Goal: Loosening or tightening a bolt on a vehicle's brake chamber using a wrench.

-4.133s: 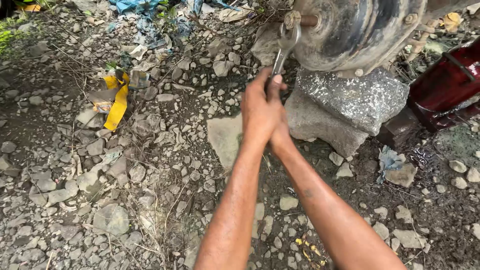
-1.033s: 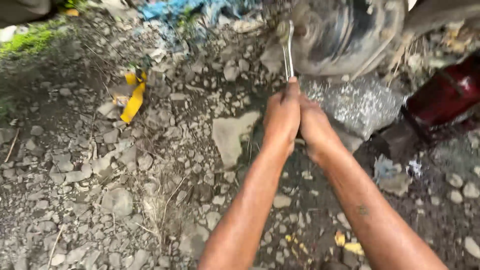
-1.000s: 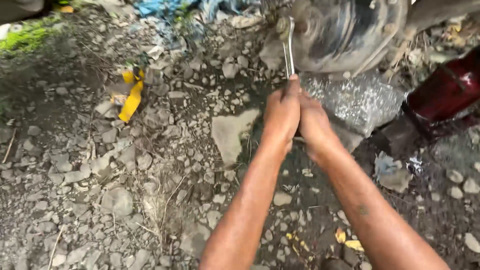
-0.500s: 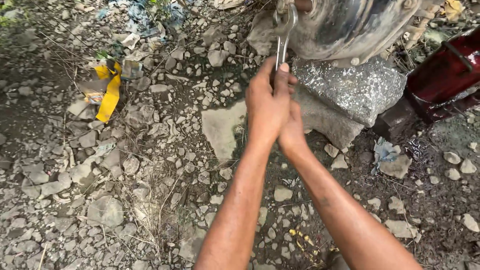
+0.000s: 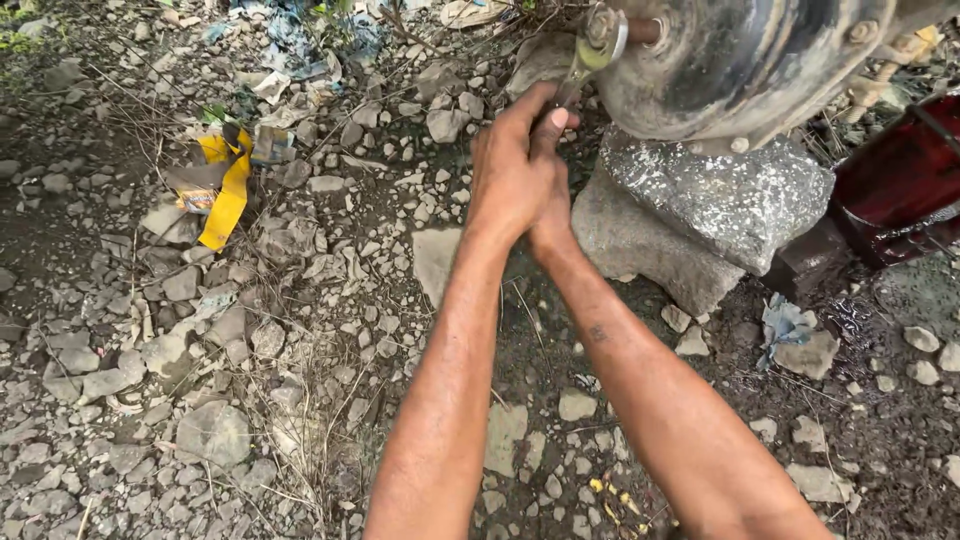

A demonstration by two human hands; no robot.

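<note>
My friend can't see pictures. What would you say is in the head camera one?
Two bare hands, left hand over right hand, grip the handle of a metal wrench fitted at the hub of a round metal drum. The drum rests on a large grey rock, on stony ground with a yellow scrap nearby.

Wrench (image 5: 590, 62): bare metal, dull sheen. Drum (image 5: 740, 60) far right: dark metal, smooth, grimy. Stone block (image 5: 720, 205) beneath: rough, speckled grey. Ground (image 5: 250, 400): matt broken gravel. Yellow wrapper (image 5: 225, 195) left: crumpled, glossy plastic.

Both forearms are bare, no sleeves, gloves or watch, the hands (image 5: 522, 170) grimy, a small dark mark on the right forearm
</note>
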